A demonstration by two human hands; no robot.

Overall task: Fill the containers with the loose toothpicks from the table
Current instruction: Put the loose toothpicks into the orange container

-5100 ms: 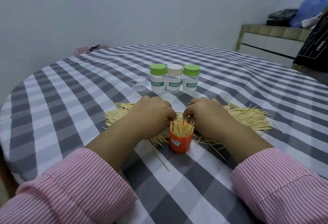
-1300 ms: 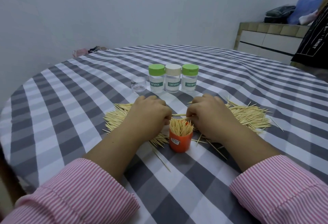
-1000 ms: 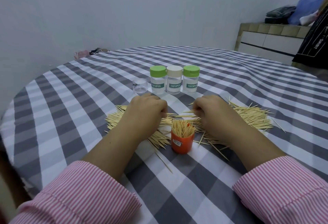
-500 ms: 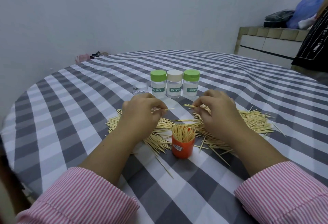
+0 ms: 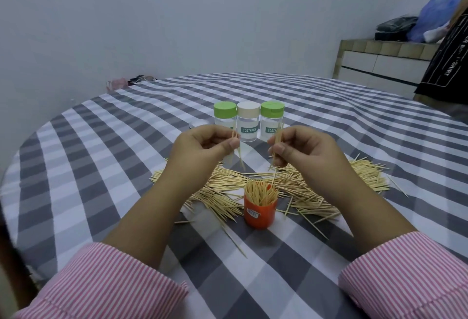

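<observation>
Round desk (image 5: 106,156) under grey-and-white checked cloth; loose wooden toothpicks (image 5: 316,192) heaped mid-desk around small orange plastic cup (image 5: 259,215), packed upright; three clear lidded jars (image 5: 248,126) behind; left hand (image 5: 202,146) and right hand (image 5: 304,151) raised above heap, fingers each pinching few toothpicks.

The left hand (image 5: 202,145) hides a clear cap (image 5: 196,124) at ten o'clock; both sleeves (image 5: 106,285) are cut off at six.
</observation>
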